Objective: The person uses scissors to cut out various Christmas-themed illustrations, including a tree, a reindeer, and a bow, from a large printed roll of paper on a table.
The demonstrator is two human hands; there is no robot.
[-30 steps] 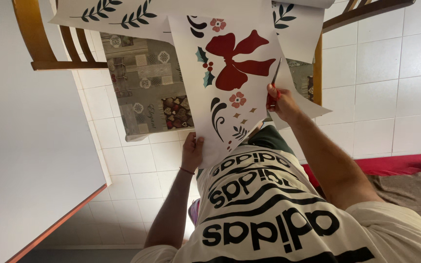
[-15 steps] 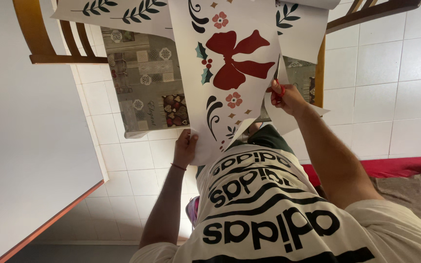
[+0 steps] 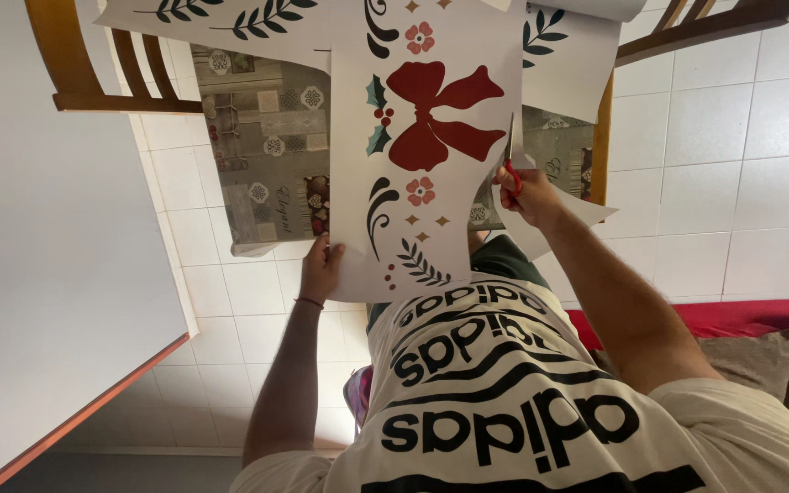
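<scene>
— Hands first, nearest to the person: what does each one have?

— Left hand (image 3: 321, 267) pinches the near left edge of the printed sheet (image 3: 431, 183), thumb on top, fingers curled under it. Right hand (image 3: 530, 194) is closed through the red handles of the scissors (image 3: 510, 157), just beside the sheet's right edge.

— Which way does the sheet lie from them?

— It runs away from the body, its long axis stretching from the near edge by the person's shirt (image 3: 504, 383) out to the far edge at the top of the view. The left hand sits at the near corner; the right is farther up and touches the right margin, level with the red bow (image 3: 431, 114) printed on it.

— And the blades?

— They point away along that same long axis, almost parallel to the right edge, close to the bow's right tip. Whether they stand parted or closed I cannot tell; they look thin and nearly edge-on.

— So which hand is nearer the bow?

— The right, by my judgement; the left only steadies the near end.

— Beyond the sheet?

— A patterned seat cushion (image 3: 267, 137) on a wooden chair (image 3: 75, 64), over white floor tiles (image 3: 741, 137).
</scene>
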